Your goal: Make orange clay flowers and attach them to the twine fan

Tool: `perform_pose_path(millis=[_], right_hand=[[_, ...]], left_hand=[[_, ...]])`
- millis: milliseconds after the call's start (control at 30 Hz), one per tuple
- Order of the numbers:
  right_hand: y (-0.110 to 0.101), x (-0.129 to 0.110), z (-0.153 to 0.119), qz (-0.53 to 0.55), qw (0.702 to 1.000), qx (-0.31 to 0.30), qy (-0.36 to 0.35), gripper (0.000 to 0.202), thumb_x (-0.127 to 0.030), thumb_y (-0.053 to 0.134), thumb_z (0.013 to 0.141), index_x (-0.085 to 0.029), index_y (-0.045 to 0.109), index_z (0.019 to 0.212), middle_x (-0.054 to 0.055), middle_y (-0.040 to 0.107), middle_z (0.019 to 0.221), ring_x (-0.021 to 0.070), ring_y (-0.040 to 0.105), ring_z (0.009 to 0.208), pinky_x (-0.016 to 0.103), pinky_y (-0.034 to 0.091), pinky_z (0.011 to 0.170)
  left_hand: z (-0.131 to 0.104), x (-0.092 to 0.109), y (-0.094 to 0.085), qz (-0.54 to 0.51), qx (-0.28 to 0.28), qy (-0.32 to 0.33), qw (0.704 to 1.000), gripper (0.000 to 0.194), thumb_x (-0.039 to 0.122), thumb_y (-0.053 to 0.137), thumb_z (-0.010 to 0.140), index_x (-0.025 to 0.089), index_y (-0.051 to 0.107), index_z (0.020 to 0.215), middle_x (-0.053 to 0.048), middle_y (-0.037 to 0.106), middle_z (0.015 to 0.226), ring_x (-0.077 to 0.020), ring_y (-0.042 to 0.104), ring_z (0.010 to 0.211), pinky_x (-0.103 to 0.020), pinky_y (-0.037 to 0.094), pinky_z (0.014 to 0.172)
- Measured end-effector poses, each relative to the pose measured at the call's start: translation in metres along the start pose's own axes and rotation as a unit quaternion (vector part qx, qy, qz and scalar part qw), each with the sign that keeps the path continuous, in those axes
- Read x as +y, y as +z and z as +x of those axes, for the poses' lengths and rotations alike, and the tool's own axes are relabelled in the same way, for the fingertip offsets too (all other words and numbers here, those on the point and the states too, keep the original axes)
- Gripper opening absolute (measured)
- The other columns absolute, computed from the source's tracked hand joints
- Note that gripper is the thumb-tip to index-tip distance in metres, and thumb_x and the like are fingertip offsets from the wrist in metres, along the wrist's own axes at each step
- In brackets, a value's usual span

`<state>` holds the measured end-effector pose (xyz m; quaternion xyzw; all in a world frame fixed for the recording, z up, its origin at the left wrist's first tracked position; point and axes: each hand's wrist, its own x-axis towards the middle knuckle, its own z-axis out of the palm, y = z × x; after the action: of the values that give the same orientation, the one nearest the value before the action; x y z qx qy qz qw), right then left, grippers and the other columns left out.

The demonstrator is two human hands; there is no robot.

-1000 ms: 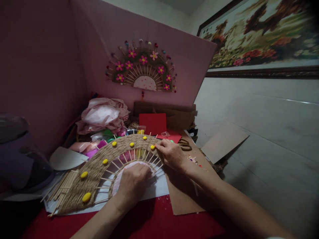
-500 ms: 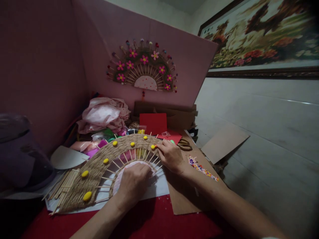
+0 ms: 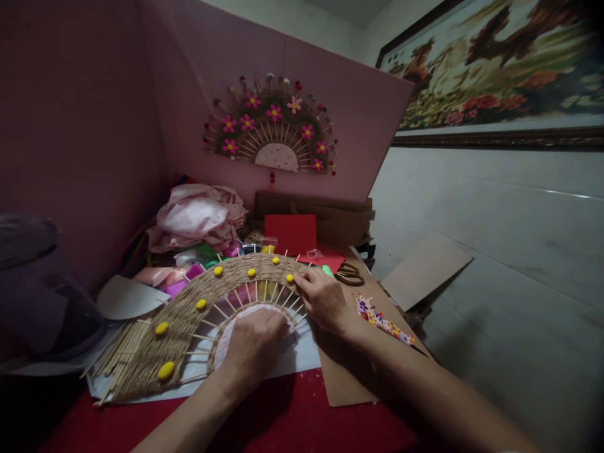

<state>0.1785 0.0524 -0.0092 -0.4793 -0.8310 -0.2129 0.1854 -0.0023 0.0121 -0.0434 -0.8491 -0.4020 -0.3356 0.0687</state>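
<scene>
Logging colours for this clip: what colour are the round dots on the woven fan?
Yellow dots, best seen in the head view.

No readable text, tiny marks on painting, illegible

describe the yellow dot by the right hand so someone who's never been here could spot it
On the red-topped table lies a tan, half-round fan. Follow its arch from the left, over the top, to the right hand. The yellow dot sits just left of that hand, farther right than every other yellow one in view on the fan.
</scene>
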Motion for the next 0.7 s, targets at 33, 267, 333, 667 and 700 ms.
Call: perform_pose_path(millis=[33, 267, 333, 667, 700], right_hand=[[-0.0002, 0.0006, -0.0002, 0.008, 1.000, 0.004, -0.001, 0.028, -0.021, 0.047, 0.090, -0.019, 0.057, 0.116, 0.009, 0.061, 0.094, 0.0198, 0.050, 0.085, 0.030, 0.037, 0.071], [-0.0014, 0.0034, -0.0048, 0.026, 0.999, 0.020, 0.013, 0.027, -0.021, 0.044, 0.091, -0.018, 0.060, 0.113, 0.008, 0.060, 0.092, 0.0194, 0.050, 0.086, 0.030, 0.039, 0.072], [-0.0010, 0.0028, -0.0059, 0.020, 1.000, 0.017, 0.013, 0.027, -0.021, 0.044, 0.091, -0.018, 0.060, 0.113, 0.009, 0.060, 0.092, 0.0195, 0.050, 0.085, 0.030, 0.038, 0.072], [-0.0018, 0.0033, -0.0031, 0.007, 1.000, 0.020, 0.011, 0.026, -0.021, 0.047, 0.090, -0.019, 0.060, 0.112, 0.008, 0.060, 0.092, 0.0193, 0.049, 0.085, 0.029, 0.037, 0.071], [-0.0013, 0.0038, -0.0028, 0.006, 1.000, 0.023, 0.011, 0.026, -0.022, 0.047, 0.090, -0.020, 0.060, 0.112, 0.008, 0.059, 0.091, 0.0191, 0.049, 0.084, 0.029, 0.036, 0.070]], left_hand=[[-0.0002, -0.0001, 0.0002, 0.000, 0.000, 0.000, 1.000, 0.013, 0.012, 0.054, 0.078, 0.016, 0.059, 0.067, -0.004, 0.063, 0.064, -0.0178, 0.057, 0.059, -0.028, 0.039, 0.055], [-0.0009, -0.0012, 0.0020, 0.006, 0.002, 0.003, 1.000, 0.014, 0.014, 0.054, 0.080, 0.017, 0.058, 0.067, -0.004, 0.063, 0.063, -0.0176, 0.056, 0.058, -0.029, 0.038, 0.055], [-0.0010, -0.0013, 0.0026, 0.009, 0.002, 0.003, 1.000, 0.014, 0.014, 0.054, 0.080, 0.017, 0.058, 0.066, -0.004, 0.063, 0.063, -0.0178, 0.056, 0.059, -0.029, 0.038, 0.055], [-0.0011, -0.0001, 0.0038, 0.021, 0.004, 0.004, 1.000, 0.014, 0.014, 0.055, 0.079, 0.017, 0.058, 0.066, -0.004, 0.063, 0.063, -0.0181, 0.057, 0.058, -0.029, 0.038, 0.054], [-0.0012, -0.0003, 0.0040, 0.020, 0.003, 0.005, 1.000, 0.013, 0.014, 0.055, 0.079, 0.017, 0.059, 0.066, -0.004, 0.063, 0.063, -0.0182, 0.058, 0.059, -0.029, 0.039, 0.054]])
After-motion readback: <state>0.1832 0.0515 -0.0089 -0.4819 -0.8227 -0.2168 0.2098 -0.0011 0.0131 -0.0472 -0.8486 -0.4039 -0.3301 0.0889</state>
